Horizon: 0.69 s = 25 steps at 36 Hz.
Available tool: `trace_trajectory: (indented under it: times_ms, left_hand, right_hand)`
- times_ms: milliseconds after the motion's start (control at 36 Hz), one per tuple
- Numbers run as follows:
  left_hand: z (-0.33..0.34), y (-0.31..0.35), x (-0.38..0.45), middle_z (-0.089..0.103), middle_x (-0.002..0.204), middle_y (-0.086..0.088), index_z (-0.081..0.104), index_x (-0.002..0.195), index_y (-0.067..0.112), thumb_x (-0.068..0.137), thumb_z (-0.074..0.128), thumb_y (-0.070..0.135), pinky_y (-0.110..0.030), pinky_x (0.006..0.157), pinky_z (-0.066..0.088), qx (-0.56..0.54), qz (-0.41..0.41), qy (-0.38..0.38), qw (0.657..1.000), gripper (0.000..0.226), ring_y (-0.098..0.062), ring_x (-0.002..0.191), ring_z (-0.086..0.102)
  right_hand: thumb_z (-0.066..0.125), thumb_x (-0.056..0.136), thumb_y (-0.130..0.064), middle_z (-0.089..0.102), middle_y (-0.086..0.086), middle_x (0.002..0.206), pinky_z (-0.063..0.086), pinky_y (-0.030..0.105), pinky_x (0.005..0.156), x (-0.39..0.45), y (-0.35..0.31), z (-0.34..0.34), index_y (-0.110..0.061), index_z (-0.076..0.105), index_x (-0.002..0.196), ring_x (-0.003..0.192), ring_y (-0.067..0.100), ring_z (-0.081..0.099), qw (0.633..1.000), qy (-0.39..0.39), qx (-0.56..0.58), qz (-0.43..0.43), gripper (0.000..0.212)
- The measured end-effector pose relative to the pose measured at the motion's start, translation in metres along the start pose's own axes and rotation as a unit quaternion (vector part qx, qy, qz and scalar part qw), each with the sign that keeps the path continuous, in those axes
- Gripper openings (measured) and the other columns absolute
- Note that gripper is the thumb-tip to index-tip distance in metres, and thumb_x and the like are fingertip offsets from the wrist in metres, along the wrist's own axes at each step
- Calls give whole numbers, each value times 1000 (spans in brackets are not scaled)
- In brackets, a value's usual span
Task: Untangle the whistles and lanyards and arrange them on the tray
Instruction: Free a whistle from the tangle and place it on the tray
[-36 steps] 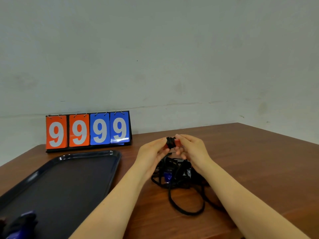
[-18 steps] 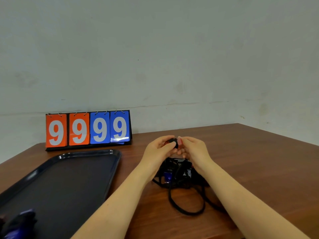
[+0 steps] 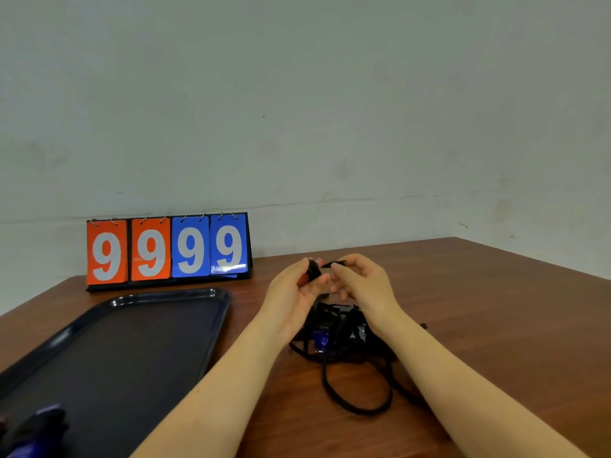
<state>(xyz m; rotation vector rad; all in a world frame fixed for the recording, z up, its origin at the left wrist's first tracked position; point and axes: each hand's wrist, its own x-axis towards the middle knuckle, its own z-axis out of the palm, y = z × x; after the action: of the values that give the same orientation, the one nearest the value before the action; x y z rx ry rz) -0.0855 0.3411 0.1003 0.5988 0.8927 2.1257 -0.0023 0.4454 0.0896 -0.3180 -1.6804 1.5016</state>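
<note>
Brown wood runs under everything, a table [image 3: 479, 309] pushed against a pale grey wall [image 3: 330, 110]. Above it, my left hand [image 3: 294, 292] curls round a red whistle [image 3: 303, 280] wound with black cord [image 3: 313, 270], thumb and fingers closed on the bundle. My right hand [image 3: 365, 282] sits just beside it, fingertips pinching the loose end of that same cord [image 3: 334, 264] where it sticks out between the two hands. Below my wrists the tangled pile of lanyards [image 3: 344, 338] lies on the wood, with a blue whistle [image 3: 320, 338] showing through the black straps and one long loop [image 3: 357, 408] trailing toward me. How many whistles are buried in it I cannot tell. Left of the pile, apart from it, lies the dark tray [image 3: 218, 299], long side running away from me. At its near left corner a blue and black bundle [image 3: 33, 428] rests on it, cut off by the frame edge, too blurred to make out. Behind the tray, against the wall, stands a flip scoreboard [image 3: 167, 251] with two orange and two blue cards, each showing a white 9.
</note>
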Motion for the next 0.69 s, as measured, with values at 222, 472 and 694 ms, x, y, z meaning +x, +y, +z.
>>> trace_trajectory:
  times_ms: [222,472,694]
  left_hand:
    - [-6,-3,7,71,82,-8,62,107,1,102,46,21,-22,61,54,196,60,42,978,26,-12,64,66]
    - [-9,-3,7,58,83,1,57,110,15,103,35,32,-20,56,38,501,124,26,856,28,-7,61,48]
    - [-10,-2,7,54,73,4,56,90,23,104,36,29,-17,51,34,490,113,20,864,25,-5,55,45]
  right_hand:
    - [61,91,-15,69,-3,82,56,24,69,-6,7,2,-21,64,89,70,8,67,968,-53,-210,-129,8]
    - [59,92,-18,66,-5,84,51,20,71,-1,9,1,-24,61,88,80,8,63,963,3,-229,-144,8]
    - [61,91,-12,68,10,81,51,27,59,0,4,0,-9,64,93,65,19,62,995,-29,-86,-34,5]
